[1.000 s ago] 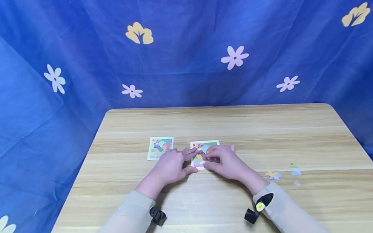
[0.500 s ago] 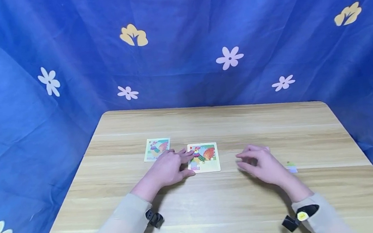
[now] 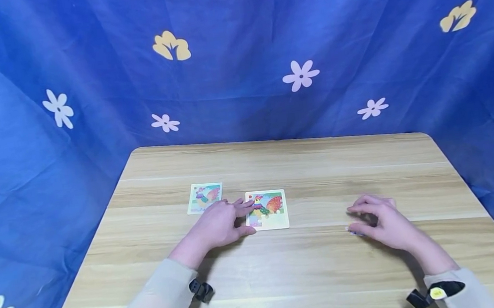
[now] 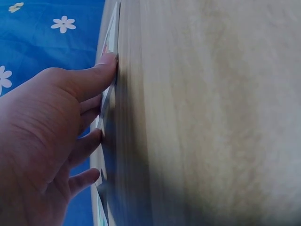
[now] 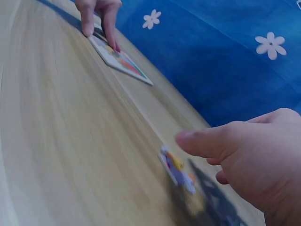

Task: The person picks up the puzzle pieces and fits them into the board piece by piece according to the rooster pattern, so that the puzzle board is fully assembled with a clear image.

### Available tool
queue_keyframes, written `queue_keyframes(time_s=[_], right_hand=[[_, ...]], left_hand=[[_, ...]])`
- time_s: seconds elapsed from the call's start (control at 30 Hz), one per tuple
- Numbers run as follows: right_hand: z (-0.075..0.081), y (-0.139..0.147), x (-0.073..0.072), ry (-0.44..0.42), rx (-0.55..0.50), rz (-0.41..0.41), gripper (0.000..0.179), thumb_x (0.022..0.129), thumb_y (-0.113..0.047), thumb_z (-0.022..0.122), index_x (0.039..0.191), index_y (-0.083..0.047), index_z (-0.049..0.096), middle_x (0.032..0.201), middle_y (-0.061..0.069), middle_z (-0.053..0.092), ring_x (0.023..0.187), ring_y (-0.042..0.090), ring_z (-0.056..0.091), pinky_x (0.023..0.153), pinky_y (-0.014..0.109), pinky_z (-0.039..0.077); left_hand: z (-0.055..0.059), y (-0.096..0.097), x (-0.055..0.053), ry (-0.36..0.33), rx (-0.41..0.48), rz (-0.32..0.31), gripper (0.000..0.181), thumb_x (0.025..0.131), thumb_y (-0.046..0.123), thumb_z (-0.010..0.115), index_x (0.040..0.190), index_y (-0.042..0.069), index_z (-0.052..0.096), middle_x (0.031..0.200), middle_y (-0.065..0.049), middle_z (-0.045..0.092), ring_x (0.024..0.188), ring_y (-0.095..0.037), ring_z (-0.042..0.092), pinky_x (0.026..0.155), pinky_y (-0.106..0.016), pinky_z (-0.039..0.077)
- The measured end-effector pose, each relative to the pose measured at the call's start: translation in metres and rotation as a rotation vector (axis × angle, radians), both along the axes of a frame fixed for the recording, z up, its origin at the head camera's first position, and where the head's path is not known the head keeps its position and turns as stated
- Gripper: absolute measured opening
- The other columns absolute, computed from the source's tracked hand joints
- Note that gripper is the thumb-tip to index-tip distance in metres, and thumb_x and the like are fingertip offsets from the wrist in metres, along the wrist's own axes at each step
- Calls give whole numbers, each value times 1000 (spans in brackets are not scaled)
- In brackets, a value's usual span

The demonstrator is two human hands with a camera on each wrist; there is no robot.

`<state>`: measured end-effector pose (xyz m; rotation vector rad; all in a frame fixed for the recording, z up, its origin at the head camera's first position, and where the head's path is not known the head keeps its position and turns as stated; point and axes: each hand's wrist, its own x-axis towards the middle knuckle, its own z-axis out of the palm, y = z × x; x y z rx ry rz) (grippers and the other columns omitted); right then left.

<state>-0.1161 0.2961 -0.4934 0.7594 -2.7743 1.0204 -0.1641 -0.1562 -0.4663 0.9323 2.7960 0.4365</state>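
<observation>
A square rooster puzzle board (image 3: 276, 220) lies flat mid-table, its lower right part showing bare cream backing. My left hand (image 3: 215, 226) rests at its left side, the thumb against the near left corner and the fingertips on the board's surface. To the right, my right hand (image 3: 383, 223) hovers low with thumb and fingers apart, holding nothing. Just below its thumb is a colourful puzzle piece (image 5: 178, 170), seen on the tabletop in the right wrist view and mostly covered by the hand in the head view. In the left wrist view, the left thumb (image 4: 101, 77) touches the board's edge.
A pale card (image 3: 203, 197) with a matching rooster picture lies left of the board, partly behind my left hand. The wooden table (image 3: 314, 277) ends at the back against a blue flowered cloth (image 3: 237, 64). Any other pieces near the right hand are hidden.
My right hand has left the board and moved right, to above the loose puzzle piece. My left hand has stayed at the board's left side. The head view has shifted slightly.
</observation>
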Motion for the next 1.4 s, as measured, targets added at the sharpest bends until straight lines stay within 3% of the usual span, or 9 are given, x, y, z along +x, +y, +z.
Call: queue_keyframes(time_s=[0.23,0.43,0.63,0.93,1.2,1.4], right_hand=[[-6,14,12,18,74,-24,45,80,-35,95,117,-14,80,115,-11,66,102,14,61,87,43,23],[-7,18,16,12,49,-3,29,81,-28,95,107,-24,81,110,-14,63,90,9,58,82,40,20],[-6,17,17,12,23,31,26,83,-21,93,101,-27,77,105,-15,63,86,6,56,81,40,19],[-2,9,14,115,40,65,28,82,-18,93,99,-25,72,87,-17,62,76,3,53,82,35,23],[4,-17,2,94,-1,99,26,87,-17,89,110,-20,77,94,-19,66,77,3,57,81,33,27],[15,-46,-10,37,-35,151,23,93,-19,85,115,-17,77,101,-15,68,85,4,64,79,29,51]], left_hand=[[-2,-1,1,69,-42,-42,67,96,59,71,149,20,63,152,11,57,144,-19,51,120,-52,39],[0,-1,7,128,-21,-89,65,100,58,67,151,18,62,153,8,57,144,-21,51,118,-53,40],[0,-1,15,166,35,-159,48,103,43,68,141,14,70,147,5,63,139,-23,57,115,-52,45],[-5,0,16,142,81,-156,38,103,34,71,133,11,76,141,-2,67,133,-26,62,116,-51,45],[-4,-3,17,90,84,-140,39,105,35,69,135,11,74,144,-2,65,136,-26,59,119,-50,41],[-6,-4,15,87,80,-154,40,106,36,66,138,12,72,145,-1,64,138,-25,57,121,-48,38]])
